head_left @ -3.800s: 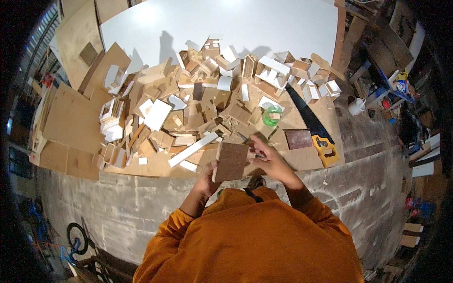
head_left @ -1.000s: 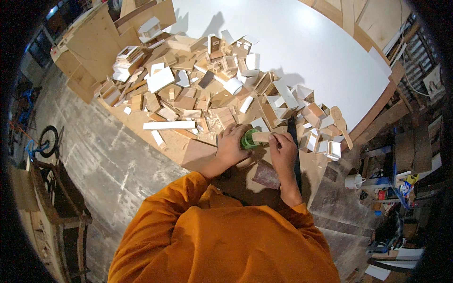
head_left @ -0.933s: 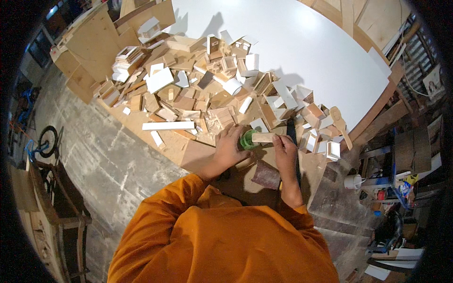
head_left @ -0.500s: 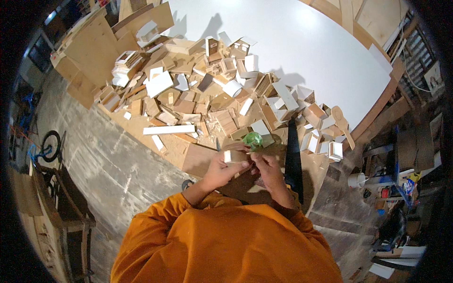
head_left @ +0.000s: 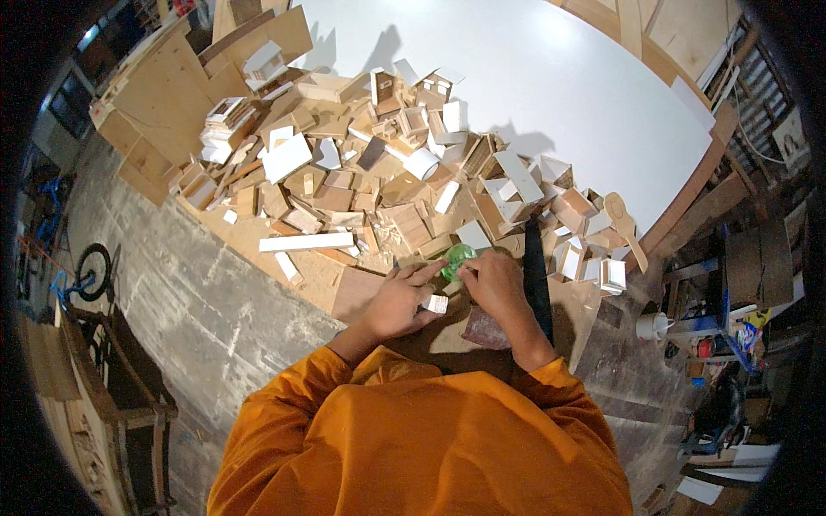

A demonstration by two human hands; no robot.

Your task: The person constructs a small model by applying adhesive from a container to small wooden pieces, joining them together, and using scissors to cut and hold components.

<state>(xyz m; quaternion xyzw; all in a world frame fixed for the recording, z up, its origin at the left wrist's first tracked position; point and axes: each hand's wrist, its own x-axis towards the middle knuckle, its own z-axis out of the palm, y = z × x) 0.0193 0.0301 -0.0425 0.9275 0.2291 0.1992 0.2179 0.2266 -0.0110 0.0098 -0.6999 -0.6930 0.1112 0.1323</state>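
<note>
Your green tape roll [head_left: 458,258] sits at the near edge of the scrap pile, just past your fingertips at about 12 o'clock from your hands, pinched between both of them. Your right hand [head_left: 496,285] has its fingers curled shut on the roll's right side, seemingly to steady it. Your left hand [head_left: 401,301] touches the roll with extended fingertips from the left; a small white block [head_left: 435,303] rests against its thumb side, though whether it is gripped or just lying there, you cannot tell. Under your wrists lies a flat brown cardboard sheet [head_left: 357,292], likely serving as a work surface. At 1 o'clock a black-bladed handsaw [head_left: 535,275] lies just beside your right hand. Beyond, from 10 to 1 o'clock, the heap of cardboard and white foam-board offcuts [head_left: 379,181] spreads across the white tabletop [head_left: 551,86]. A parked bicycle [head_left: 82,271] stands well apart at 9 o'clock.
</note>
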